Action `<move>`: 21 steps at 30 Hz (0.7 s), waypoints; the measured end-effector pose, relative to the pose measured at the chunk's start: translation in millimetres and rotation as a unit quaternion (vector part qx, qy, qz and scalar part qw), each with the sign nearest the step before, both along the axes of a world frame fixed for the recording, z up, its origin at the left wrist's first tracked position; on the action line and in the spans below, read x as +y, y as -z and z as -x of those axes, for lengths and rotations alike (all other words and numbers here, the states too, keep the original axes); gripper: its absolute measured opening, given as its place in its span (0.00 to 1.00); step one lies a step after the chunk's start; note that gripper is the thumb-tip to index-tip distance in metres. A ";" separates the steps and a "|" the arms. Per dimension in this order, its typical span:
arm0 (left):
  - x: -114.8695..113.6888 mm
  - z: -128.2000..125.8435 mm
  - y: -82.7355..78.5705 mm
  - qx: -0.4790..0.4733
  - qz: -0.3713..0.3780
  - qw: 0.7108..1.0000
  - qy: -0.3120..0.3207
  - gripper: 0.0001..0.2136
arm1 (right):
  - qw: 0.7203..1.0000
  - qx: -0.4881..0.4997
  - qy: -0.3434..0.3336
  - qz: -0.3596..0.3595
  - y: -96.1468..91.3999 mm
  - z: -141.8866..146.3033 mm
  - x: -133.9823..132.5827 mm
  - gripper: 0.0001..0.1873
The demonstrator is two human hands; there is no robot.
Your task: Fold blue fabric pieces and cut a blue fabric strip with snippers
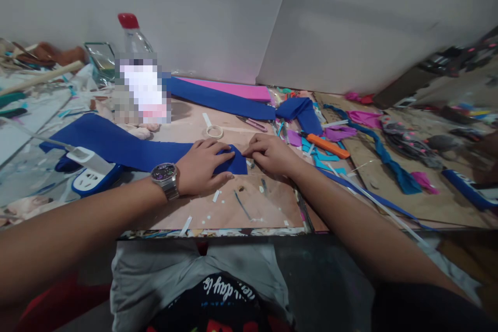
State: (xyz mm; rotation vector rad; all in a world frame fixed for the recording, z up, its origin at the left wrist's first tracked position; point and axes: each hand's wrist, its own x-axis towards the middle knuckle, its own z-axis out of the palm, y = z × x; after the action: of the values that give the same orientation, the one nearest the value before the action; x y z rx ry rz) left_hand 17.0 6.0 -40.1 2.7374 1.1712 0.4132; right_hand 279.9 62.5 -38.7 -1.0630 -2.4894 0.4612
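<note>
A long blue fabric strip (pixel 128 146) lies across the work table, its right end near the table's middle. My left hand (pixel 204 163), with a metal watch on the wrist, rests flat on that end with its fingers spread. At the strip's right edge, the curled fingers of my right hand (pixel 266 151) pinch the corner of the fabric. What lies between those fingertips is partly hidden. Just beyond my hands sit a small roll of tape (pixel 214 132) and a pair of tweezers (pixel 252 124).
A second blue strip (pixel 221 99) lies along the wall over a pink one (pixel 233 88). An orange cutter (pixel 329 146) rests among scraps at right. A lit phone (pixel 143 85) leans on a red-capped bottle (pixel 130 23). A power strip (pixel 95 179) sits at left.
</note>
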 end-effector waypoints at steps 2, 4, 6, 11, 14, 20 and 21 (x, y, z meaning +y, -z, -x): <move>1.2 -0.1 0.2 -0.002 0.002 1.000 0.003 0.26 | 1.000 -0.001 -0.002 -0.004 -0.5 0.0 -0.2 0.17; 2.8 -0.5 0.1 -0.002 0.005 1.000 0.010 0.26 | 1.000 -0.002 -0.003 -0.007 -0.8 0.7 -0.7 0.16; 4.6 -0.8 0.3 -0.001 0.009 1.000 0.018 0.26 | 1.000 -0.003 -0.002 -0.007 -0.9 1.4 -0.9 0.16; 7.0 -0.8 2.1 0.000 0.018 1.000 0.024 0.28 | 1.000 -0.003 -0.004 -0.011 -2.3 0.8 0.4 0.15; 6.9 -0.3 2.7 -0.001 0.018 1.000 0.022 0.28 | 1.000 -0.006 -0.002 -0.015 -3.2 -0.5 1.5 0.13; 6.4 0.1 2.9 -0.008 0.020 0.999 0.025 0.28 | 1.000 -0.009 0.008 0.003 -3.7 0.7 0.8 0.08; 6.3 0.1 2.7 -0.008 0.021 0.999 0.025 0.28 | 1.000 -0.009 0.009 0.005 -3.8 1.4 0.5 0.08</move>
State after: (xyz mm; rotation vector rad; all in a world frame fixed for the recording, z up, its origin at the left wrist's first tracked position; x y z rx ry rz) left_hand 16.9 12.3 -42.8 2.7157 1.0927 0.3992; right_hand 278.6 63.1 -34.9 -1.0985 -2.4934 0.4609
